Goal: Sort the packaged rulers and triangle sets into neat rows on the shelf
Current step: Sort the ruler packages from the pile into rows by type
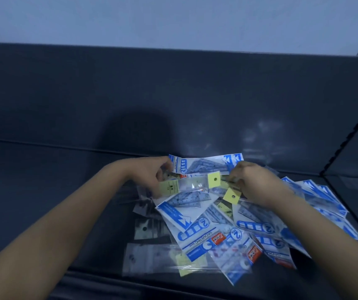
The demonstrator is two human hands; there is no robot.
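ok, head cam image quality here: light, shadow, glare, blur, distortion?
Head view: dim light with a blue cast. Head view: a soft shadow falls on the back panel above the left hand. Head view: small glints on the clear packet it holds. Head view: the packs read sharp mid-pile but smear at the right edge. Head view: the wide angle bows the shelf seams.
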